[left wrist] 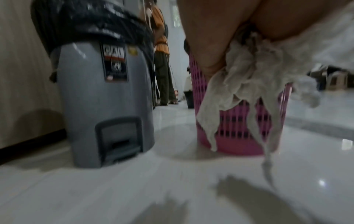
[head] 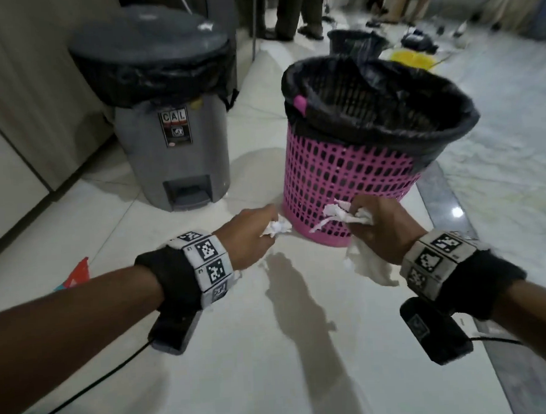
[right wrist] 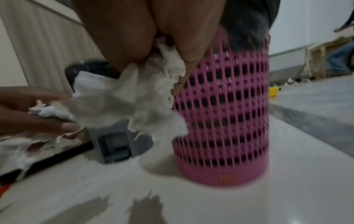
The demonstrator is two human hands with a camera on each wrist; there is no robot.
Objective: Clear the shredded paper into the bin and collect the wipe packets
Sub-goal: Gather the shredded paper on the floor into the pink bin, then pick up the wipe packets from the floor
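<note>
We lose the left hand's fingers (head: 267, 213) behind shredded paper (head: 276, 228); motion blurs both wrist views; the pink bin's inside (head: 364, 107) stays too dark to read.

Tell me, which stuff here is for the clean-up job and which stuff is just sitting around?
For the job:
- shredded paper, gripped in the left hand and the right hand
- pink bin with its black liner

Just sitting around:
- grey pedal bin, lid closed
- yellow thing on the floor far behind
- small black bin further back
</note>
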